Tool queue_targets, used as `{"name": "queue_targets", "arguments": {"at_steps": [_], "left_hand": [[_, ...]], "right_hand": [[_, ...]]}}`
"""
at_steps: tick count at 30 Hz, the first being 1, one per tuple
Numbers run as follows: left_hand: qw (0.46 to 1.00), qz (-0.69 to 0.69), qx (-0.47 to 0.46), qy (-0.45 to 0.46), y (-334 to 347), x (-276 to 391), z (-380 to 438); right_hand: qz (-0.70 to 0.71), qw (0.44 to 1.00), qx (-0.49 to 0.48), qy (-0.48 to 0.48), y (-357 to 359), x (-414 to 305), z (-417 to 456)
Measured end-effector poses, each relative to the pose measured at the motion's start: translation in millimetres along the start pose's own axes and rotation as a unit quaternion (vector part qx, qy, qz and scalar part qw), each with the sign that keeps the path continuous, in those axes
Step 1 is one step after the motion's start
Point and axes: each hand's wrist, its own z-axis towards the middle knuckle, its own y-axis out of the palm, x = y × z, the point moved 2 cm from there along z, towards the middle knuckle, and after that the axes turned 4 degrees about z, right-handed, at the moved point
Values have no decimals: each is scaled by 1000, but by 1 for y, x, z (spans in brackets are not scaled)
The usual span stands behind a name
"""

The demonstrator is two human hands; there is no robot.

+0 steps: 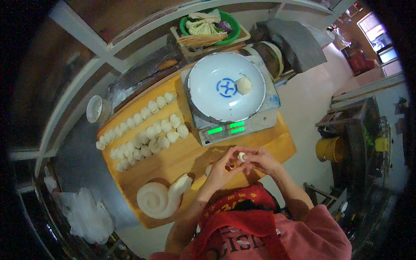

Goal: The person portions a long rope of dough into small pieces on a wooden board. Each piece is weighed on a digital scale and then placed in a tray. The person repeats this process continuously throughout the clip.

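A small white piece of dough is pinched between the thumb and fingers of my right hand. My left hand curves in from the other side, its fingertips meeting those of the right; whether it also grips the dough is hidden. Behind my left wrist, a pale dough lump shows in part on the wooden board. To the left lies a thick coiled rope of dough, its cut end pointing up. Several dough pieces stand in rows beyond it.
A digital scale with lit green displays carries a white enamel basin holding one dough lump. Behind are a green basket with cloth and a whisk broom. A white bowl and plastic bag lie left.
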Motion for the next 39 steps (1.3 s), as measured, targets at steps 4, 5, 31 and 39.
{"name": "queue_targets", "arguments": {"at_steps": [4, 5, 31, 39], "left_hand": [[997, -34, -73, 2, -3, 26, 26], [996, -56, -73, -5, -3, 30, 29], [862, 427, 218, 165, -50, 84, 157], [889, 375, 226, 137, -63, 74, 187]], "right_hand": [[23, 996, -84, 13, 25, -42, -5], [26, 995, -97, 27, 27, -48, -5], [-115, 979, 147, -79, -19, -8, -14], [-288, 927, 226, -80, -77, 37, 4]]}}
